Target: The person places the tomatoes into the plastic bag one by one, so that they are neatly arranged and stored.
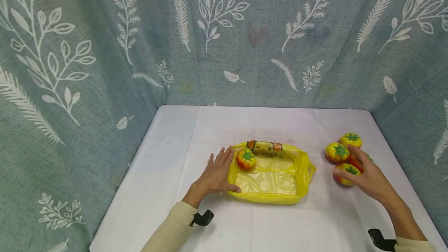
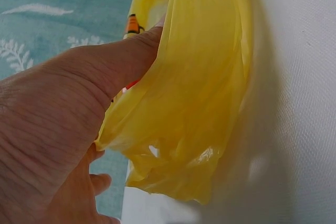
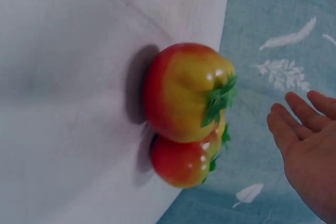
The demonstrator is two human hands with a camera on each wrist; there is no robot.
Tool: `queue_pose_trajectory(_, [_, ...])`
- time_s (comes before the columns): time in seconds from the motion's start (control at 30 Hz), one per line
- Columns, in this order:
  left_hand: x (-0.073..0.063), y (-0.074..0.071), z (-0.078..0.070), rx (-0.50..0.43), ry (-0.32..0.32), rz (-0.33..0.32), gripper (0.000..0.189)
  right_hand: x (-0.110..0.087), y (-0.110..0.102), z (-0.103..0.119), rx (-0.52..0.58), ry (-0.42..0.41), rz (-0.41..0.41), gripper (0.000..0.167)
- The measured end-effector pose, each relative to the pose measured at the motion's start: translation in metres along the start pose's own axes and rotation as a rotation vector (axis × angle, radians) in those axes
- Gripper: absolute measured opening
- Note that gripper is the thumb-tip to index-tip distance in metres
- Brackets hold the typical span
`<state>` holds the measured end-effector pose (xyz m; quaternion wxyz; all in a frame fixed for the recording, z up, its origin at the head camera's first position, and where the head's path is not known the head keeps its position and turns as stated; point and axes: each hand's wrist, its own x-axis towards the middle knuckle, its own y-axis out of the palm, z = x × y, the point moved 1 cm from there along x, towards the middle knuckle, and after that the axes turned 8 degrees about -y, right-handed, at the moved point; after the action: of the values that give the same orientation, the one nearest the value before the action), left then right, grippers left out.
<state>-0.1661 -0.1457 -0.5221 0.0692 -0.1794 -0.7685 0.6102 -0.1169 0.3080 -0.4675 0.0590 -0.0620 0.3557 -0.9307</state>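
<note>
The white counter (image 1: 266, 224) fills the lower half of the head view, walled in by leaf-printed teal cloth (image 1: 87, 69). At its centre lies the yellow plastic bag (image 1: 269, 182), mouth spread, with one toy tomato (image 1: 246, 159) already resting at its upper left corner beside a printed label (image 1: 265, 146). The film looks thin, limp and a little slippery; I judge it will crumple and slide unless I pin its rim.

My left hand (image 1: 217, 174) lies at the bag's left edge, fingers fairly straight, and in the left wrist view my thumb (image 2: 113, 64) presses against the yellow film (image 2: 194, 93), keeping that side in place.

At the right of the frame sits a cluster of toy tomatoes (image 1: 337, 152), yellow blushing to red, with green stalk caps. They look light, smooth and glossy, probably hollow or foam, so they may roll. My right hand (image 1: 364, 174) hovers over the nearest one (image 1: 346, 174), fingers loosely spread and not yet closed; the right wrist view shows the palm (image 3: 307, 150) apart from the tomato (image 3: 184, 93). I would take it around its widest belly, fingertips opposite the thumb, rather than by the small cap.
</note>
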Motion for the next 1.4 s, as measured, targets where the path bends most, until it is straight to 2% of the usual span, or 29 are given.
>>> queue_pose_trajectory(0.43, [0.000,0.002,0.000,-0.014,-0.008,0.007,0.134,-0.016,-0.002,-0.028,0.028,0.068,-0.056,0.103])
queue_pose_trajectory(0.7, [-0.001,0.002,0.001,-0.013,-0.007,0.007,0.134,-0.024,-0.010,-0.049,0.028,0.072,-0.198,0.096])
queue_pose_trajectory(0.87, [-0.001,0.003,0.002,-0.017,-0.005,0.007,0.134,-0.024,-0.014,-0.066,0.035,0.142,-0.264,0.098])
queue_pose_trajectory(1.0, [0.000,0.003,0.002,-0.015,-0.007,0.010,0.134,-0.023,-0.014,-0.076,0.064,0.206,-0.269,0.100])
queue_pose_trajectory(1.4, [0.000,0.002,0.001,-0.007,-0.006,0.017,0.132,-0.018,-0.011,-0.094,0.109,0.300,-0.266,0.101])
